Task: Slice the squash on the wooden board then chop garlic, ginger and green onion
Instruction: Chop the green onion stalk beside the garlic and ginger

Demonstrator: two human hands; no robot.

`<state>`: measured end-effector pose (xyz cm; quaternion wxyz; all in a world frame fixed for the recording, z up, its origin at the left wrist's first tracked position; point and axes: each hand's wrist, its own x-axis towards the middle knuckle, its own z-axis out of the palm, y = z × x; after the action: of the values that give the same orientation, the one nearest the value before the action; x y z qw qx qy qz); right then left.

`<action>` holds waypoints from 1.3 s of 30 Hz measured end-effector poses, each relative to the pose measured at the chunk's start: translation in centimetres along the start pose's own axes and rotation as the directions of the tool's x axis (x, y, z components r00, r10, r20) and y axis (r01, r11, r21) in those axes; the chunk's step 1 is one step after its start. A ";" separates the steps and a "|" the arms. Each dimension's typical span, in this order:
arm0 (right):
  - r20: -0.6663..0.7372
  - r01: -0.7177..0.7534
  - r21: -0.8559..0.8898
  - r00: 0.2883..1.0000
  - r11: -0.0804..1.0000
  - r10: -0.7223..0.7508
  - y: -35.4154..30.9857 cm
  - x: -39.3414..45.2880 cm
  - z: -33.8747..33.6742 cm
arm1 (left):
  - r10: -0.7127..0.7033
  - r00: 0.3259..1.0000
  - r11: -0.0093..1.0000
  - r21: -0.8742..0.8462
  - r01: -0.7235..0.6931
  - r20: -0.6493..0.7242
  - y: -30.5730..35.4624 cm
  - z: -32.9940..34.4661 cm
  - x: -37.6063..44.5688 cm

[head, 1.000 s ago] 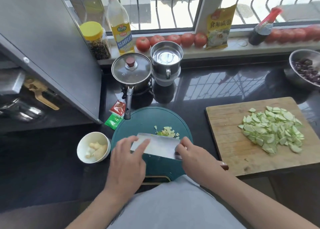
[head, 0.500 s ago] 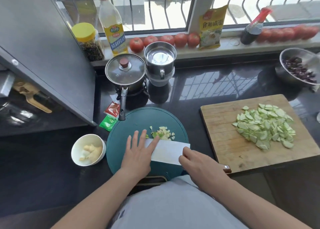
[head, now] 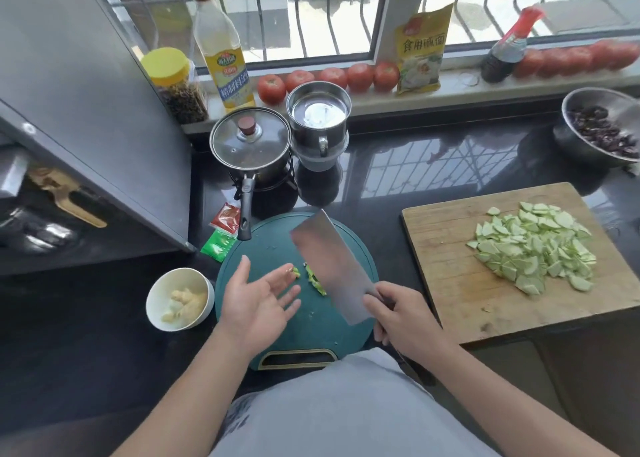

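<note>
Now the bowl (head: 180, 299) of ginger waits at the left of the desk (head: 433, 179). The left hand (head: 258, 301) hovers palm-up over the green board (head: 311, 332), fingers spread, holding nothing, bits stuck to a fingertip. Best to brush those off, then gather the scraps (head: 315, 280) into a tight heap before chopping, fingertips tucked back. The right hand (head: 403, 318) grips the cleaver (head: 332, 266), blade tilted up. Sliced squash (head: 533, 249) lies piled on the wooden board (head: 450, 283).
</note>
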<state>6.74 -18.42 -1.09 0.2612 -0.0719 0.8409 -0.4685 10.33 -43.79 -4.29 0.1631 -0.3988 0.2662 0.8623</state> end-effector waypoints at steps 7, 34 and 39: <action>0.146 -0.069 0.025 0.987 0.997 0.065 -0.4 2.0 3.8 | -0.007 1.000 0.988 -0.152 0.008 0.006 0.1 -0.6 -1.5; 0.230 0.428 -0.849 0.827 0.310 -0.513 3.4 -2.3 5.3 | 0.167 0.719 -0.659 0.619 -0.428 0.675 -0.3 -4.5 -0.5; 0.172 0.361 -0.873 0.857 0.327 -0.486 3.5 -4.3 5.7 | 0.106 0.877 -0.585 0.742 -0.326 0.469 2.1 -4.1 3.4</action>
<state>13.74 -19.17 -4.83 0.0024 -0.3847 0.9229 -0.0173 9.63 -47.63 -8.42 0.2256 0.0793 0.9445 0.2251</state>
